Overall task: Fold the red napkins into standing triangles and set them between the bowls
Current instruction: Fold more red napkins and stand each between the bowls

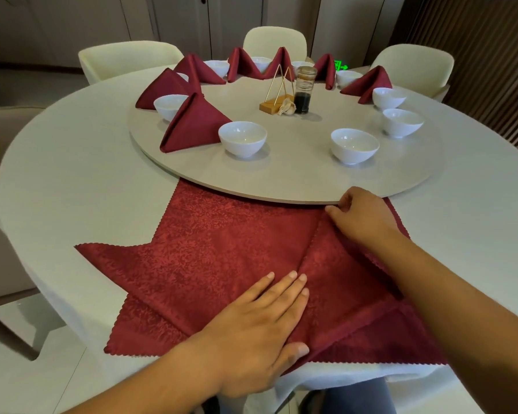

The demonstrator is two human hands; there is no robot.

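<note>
Pressing the napkin [210, 258] flat at the near table [72, 180] edge with left hand [260, 327], fingers straight. Pinching its folded-over right corner with right hand [362, 216], up by the turntable [281, 180] rim. Probably folding the far-left corner next, sitting nearer the left hand.

**Round bench, turntable and centrepieces**

A round bench [72, 174] under a pale cloth carries a large beige turntable [281, 180]. Near the turntable's middle stand a gold wire triangle stand [277, 91] on a wooden block and a clear bottle [304, 91] (dark liquid in its lower part). A small pale bulb-like object [287, 108] lies between them. Cream chairs [274, 40] ring the far side. A green lit sign [340, 66] glows behind, near a slatted wooden wall [476, 55].
</note>
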